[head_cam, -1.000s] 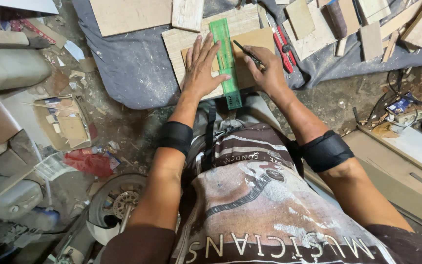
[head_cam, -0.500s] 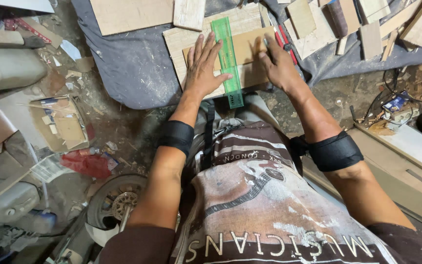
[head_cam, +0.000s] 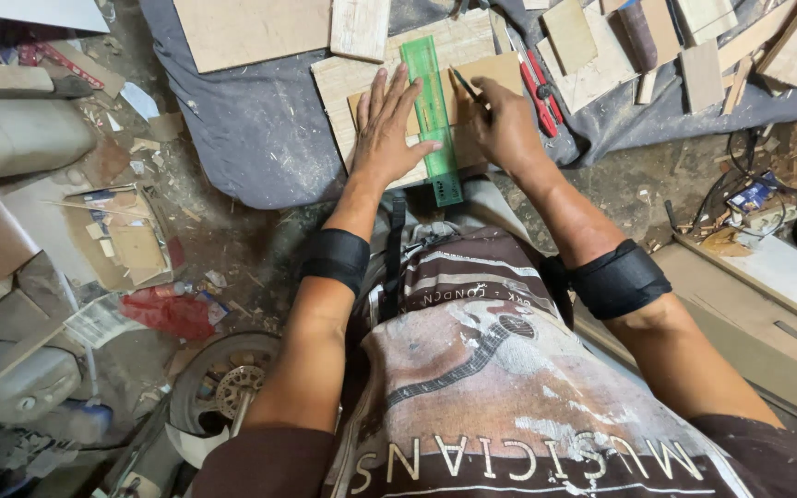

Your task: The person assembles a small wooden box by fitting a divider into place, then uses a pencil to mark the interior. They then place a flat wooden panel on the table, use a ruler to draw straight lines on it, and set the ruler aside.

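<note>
My left hand (head_cam: 387,129) lies flat with fingers spread on a thin wooden board (head_cam: 389,69), its thumb pressing a green plastic ruler (head_cam: 428,106) that runs lengthwise across the board. My right hand (head_cam: 507,129) is just right of the ruler and grips a dark pencil (head_cam: 466,85), whose tip touches the board beside the ruler's edge. The board rests on a grey cloth (head_cam: 260,120) spread over the ground in front of my knees.
Several wood offcuts (head_cam: 592,55) lie on the cloth to the right, with a red-handled tool (head_cam: 541,88) beside my right hand. A larger plywood sheet (head_cam: 251,28) sits at the top left. Cardboard scraps (head_cam: 131,244), red litter and a wheel (head_cam: 232,387) clutter the left floor.
My right hand has slid nearer along the ruler's right edge with the pencil. My left hand stays pressed on the ruler and board.
</note>
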